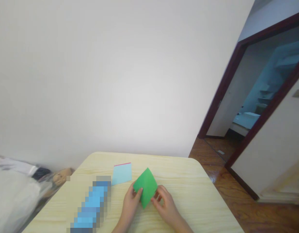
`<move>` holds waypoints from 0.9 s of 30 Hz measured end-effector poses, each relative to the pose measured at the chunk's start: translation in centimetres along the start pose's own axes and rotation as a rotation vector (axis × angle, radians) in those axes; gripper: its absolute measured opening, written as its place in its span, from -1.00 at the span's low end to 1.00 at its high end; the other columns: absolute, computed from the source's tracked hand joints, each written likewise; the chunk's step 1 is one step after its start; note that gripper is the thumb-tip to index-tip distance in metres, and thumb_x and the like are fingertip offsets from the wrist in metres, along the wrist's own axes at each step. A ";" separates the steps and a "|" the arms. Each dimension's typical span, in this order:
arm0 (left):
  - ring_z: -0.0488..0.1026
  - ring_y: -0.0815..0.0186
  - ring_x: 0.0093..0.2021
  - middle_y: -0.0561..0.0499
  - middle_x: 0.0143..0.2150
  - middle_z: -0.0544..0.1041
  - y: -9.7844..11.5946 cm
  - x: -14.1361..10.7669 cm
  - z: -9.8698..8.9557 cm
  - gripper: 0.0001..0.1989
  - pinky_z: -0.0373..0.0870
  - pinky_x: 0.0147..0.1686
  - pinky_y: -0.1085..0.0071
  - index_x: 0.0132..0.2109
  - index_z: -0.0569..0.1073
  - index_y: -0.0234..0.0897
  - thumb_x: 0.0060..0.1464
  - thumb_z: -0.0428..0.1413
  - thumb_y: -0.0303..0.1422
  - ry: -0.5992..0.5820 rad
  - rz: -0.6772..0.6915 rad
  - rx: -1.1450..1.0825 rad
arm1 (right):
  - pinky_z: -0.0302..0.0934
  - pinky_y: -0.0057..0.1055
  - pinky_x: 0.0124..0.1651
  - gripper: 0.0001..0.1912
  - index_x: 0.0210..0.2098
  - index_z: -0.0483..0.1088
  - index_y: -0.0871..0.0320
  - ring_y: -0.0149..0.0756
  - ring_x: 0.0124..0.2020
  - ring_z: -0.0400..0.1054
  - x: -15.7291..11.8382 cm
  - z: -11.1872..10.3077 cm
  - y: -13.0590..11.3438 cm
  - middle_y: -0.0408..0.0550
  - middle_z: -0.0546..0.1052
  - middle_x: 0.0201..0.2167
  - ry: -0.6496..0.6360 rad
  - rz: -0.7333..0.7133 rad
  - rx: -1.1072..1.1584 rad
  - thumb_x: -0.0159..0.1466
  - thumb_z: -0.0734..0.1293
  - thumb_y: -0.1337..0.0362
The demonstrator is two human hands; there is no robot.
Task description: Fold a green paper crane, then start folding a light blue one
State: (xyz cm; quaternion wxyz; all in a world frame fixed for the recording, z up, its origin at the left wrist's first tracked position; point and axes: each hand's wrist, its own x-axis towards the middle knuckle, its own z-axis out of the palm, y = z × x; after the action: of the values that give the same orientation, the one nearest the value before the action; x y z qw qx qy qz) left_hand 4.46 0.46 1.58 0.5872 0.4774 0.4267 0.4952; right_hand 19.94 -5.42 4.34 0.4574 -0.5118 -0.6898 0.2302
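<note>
A green sheet of paper is held in front of me above the table, turned so that its corners point up and down, with a faint crease line through it. My left hand grips its left side, thumb on the face and fingers behind. At the paper's lower right edge is my right hand, its fingers curled and thumb and fingertips pinching the edge. Behind and to the left, a light blue paper with a pink strip along its far edge lies flat on the table.
The pale wood-grain table has rounded far corners and stands near a white wall. A blurred-out blue object lies at its left. A bed is on the far left; a dark-framed doorway opens on the right.
</note>
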 end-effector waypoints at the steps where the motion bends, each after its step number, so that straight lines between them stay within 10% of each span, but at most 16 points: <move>1: 0.52 0.12 -0.23 -0.07 -0.27 0.58 0.1 0.2 -0.3 -0.47 0.42 -0.27 0.30 -0.09 0.35 -0.29 -0.24 0.21 -0.16 -0.025 0.002 0.029 | 0.27 -0.45 -0.37 -0.69 -0.11 0.33 0.12 -0.29 -0.34 0.32 -0.1 -0.6 0.0 -0.03 0.39 -0.29 -0.005 0.000 0.004 0.13 0.25 0.40; 7: 0.48 0.25 -0.51 0.14 -0.58 0.52 0.6 0.7 -0.8 -0.44 0.33 -0.47 0.41 0.00 0.31 -0.29 -0.24 0.19 -0.37 -0.181 0.014 0.212 | 0.14 -0.24 0.01 -0.45 -0.02 0.30 0.03 -0.20 -0.04 0.21 -1.3 -4.0 0.7 0.00 0.35 -0.07 -0.118 -0.041 -0.217 0.01 0.23 0.55; 14: 0.46 0.25 -0.53 0.11 -0.59 0.52 0.7 0.9 -0.2 -0.72 0.27 -0.53 0.43 -0.22 0.40 -0.27 -0.17 0.13 -0.34 -0.275 0.019 0.311 | -0.03 -0.06 0.10 -0.89 -0.37 0.47 0.02 -0.05 0.11 0.05 -2.6 -4.1 0.8 -0.05 0.29 0.06 -0.133 -0.124 -0.489 0.08 0.37 0.33; 27: 0.46 0.18 -0.31 0.01 -0.40 0.56 3.4 -1.0 0.2 -0.69 0.35 -0.28 0.37 -0.37 0.49 -0.22 -0.01 0.01 -0.09 -0.281 0.123 0.370 | 0.23 -0.40 -0.26 -0.90 -0.44 0.32 0.15 -0.29 -0.31 0.34 -1.0 -0.7 0.5 -0.04 0.46 -0.36 0.134 0.138 -0.061 0.18 0.20 0.36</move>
State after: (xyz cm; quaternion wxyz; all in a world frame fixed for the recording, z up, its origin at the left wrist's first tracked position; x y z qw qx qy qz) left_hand 3.92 -0.42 4.95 0.5122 0.6662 0.3942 0.3721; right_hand 20.85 -6.23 3.87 0.4698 -0.5862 -0.6272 0.2054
